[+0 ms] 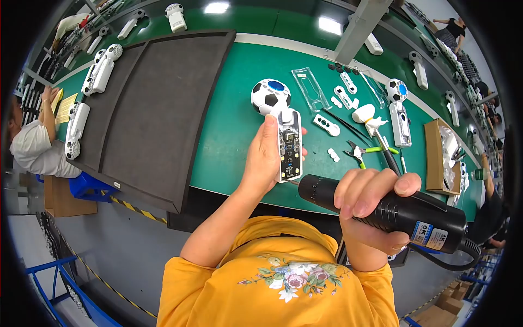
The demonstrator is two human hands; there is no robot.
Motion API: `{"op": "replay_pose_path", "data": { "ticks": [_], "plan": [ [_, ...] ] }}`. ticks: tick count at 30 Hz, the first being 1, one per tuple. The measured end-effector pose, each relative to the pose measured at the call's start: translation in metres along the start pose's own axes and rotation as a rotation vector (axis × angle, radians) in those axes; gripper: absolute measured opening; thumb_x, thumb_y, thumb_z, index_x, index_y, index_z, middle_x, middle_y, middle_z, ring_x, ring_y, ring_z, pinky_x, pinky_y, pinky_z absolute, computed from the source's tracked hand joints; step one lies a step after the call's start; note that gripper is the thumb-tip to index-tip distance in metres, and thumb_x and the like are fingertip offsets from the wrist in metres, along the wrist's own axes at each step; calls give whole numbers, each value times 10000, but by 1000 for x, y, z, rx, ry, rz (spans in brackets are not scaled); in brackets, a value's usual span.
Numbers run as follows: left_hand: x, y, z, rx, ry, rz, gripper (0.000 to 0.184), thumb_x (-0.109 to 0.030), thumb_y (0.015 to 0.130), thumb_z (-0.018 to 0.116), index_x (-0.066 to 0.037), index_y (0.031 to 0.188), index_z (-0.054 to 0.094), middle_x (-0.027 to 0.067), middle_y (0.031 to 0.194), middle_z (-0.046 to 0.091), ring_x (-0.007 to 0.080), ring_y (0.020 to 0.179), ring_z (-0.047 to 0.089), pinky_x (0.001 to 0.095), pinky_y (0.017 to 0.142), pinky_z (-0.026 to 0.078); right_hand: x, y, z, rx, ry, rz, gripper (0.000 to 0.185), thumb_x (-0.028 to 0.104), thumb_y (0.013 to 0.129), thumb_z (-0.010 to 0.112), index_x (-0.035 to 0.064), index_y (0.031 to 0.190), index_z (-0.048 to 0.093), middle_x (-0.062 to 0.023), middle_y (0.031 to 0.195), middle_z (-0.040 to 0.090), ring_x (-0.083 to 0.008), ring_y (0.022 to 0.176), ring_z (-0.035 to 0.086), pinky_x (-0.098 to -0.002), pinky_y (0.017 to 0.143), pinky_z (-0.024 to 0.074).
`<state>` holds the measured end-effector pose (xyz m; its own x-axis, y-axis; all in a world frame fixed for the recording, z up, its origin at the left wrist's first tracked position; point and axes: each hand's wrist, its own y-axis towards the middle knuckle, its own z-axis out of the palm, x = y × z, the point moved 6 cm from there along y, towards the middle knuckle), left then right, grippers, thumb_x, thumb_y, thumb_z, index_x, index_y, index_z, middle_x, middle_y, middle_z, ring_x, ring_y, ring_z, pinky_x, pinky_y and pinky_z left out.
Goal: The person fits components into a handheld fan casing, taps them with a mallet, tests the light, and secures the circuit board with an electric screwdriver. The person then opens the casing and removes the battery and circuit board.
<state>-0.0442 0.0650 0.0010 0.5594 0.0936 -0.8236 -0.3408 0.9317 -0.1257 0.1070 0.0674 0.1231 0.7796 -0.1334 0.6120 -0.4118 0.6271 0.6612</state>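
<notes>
My left hand (265, 155) is closed around a white handheld device with a soccer-ball head (271, 97), held upright over the bench with its circuit board (290, 148) exposed. In my right hand (376, 199) is a black electric screwdriver (338, 193), its cable trailing at the right. The screwdriver's tip points at the lower end of the device; whether it touches a screw is too small to tell. Beside the device lie a white button cover (326, 125) and small white pieces (333, 155) on the green mat.
A large black foam-lined tray (158, 103) covers the left of the bench. Green-handled cutters (357, 153), a clear plastic shell (311, 90) and another soccer-ball device (400, 122) lie on the right, near a cardboard box (433, 158). A metal post (359, 32) rises behind. Other people sit at both sides.
</notes>
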Motion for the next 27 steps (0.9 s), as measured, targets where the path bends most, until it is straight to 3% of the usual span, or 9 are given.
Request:
{"op": "replay_pose_path", "data": {
  "ticks": [26, 27],
  "plan": [
    [0, -2, -3, -65, 66, 33, 556, -501, 995, 290, -7, 1153, 491, 110, 939, 625, 152, 681, 634, 273, 582, 536, -1, -4, 7, 2, 20, 6, 489, 302, 812, 734, 73, 1136, 450, -148, 861, 594, -280, 722, 590, -411, 656, 467],
    [-1, -2, -3, -65, 56, 27, 546, -493, 997, 293, -9, 1162, 484, 112, 945, 624, 152, 682, 633, 276, 582, 537, -1, -2, 9, -36, -85, -24, 547, 428, 804, 701, 97, 1143, 429, -85, 792, 562, -217, 633, 547, -356, 584, 454]
  ]
}}
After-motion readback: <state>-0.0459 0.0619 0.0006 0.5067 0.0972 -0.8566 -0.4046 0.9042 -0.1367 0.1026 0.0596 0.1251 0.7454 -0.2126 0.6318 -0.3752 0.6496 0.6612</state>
